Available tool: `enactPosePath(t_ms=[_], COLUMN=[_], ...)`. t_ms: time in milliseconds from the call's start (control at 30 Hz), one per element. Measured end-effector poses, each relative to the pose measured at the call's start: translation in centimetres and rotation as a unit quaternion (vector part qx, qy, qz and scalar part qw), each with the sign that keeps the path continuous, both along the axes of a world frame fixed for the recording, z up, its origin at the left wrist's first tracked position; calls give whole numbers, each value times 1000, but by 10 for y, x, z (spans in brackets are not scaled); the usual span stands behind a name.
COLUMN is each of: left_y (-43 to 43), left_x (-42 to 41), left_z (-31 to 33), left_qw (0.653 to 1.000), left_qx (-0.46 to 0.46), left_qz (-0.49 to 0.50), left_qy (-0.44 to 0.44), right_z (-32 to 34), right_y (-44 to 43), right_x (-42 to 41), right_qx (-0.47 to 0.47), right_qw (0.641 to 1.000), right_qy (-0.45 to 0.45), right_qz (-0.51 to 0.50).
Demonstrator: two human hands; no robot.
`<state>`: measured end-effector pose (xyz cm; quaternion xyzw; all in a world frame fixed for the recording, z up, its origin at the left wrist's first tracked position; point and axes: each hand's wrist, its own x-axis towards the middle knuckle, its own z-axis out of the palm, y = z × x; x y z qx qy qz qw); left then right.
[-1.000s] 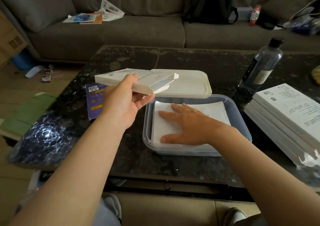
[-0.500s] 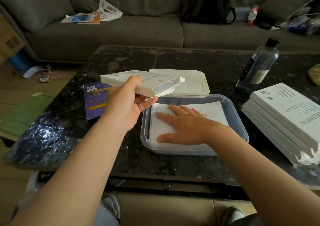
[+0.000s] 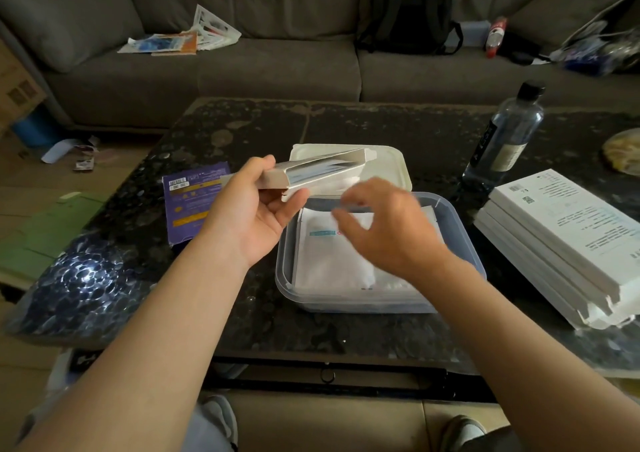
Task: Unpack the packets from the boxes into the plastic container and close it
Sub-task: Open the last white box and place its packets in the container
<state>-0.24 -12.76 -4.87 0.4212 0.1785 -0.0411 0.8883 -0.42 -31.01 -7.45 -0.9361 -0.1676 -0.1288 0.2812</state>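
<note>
Right hand nears the open box the left hand holds

The left hand [image 3: 256, 223] grips one end of the box [image 3: 325, 171], thumb on top and fingers curled beneath. Its long axis runs away and rightward over the lid [image 3: 391, 167]. The open mouth lies just up and left of the right hand's [image 3: 388, 229] fingertips [image 3: 346, 216], so that hand is the nearer for drawing a packet out. Those fingers are blurred, loosely curved and parted, apparently holding nothing. They hover above the packets [image 3: 332, 261] in the plastic container [image 3: 460, 223].
</note>
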Motion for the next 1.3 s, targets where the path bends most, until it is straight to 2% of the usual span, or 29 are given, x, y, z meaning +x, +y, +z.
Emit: enactPosePath(t_ms=[33,100,233,467,600,800,1167,1300], left_y=[0,-1,-9,-10,-11,-11,-9,-9], left_x=[-1,-2,-4,-3,-1,-2,-1,2], left_z=[1,3,3,-1,-2,-3,-8,-10], left_qw=[1000,1000,1000,996,990,988,992,993], left_qx=[-3,-4,2,28,79,111,98,103], left_qz=[-4,-11,-31,-83,-110,-98,-79,-43], left_qy=[-1,1,1,-16,-28,-36,-27,-22], right_z=[7,16,12,6,1,-2,7,14], right_y=[-2,-7,-9,-10,-8,-3,-10,-22], right_x=[-1,-4,-8,-4,-1,5,11,7], right_qx=[53,100,82,33,-14,-35,31,86], right_qw=[998,993,994,999,1000,999,994,994], right_qy=[-38,-54,-66,-10,-5,5,-6,20], right_qz=[-17,-39,-28,0,26,28,106,60])
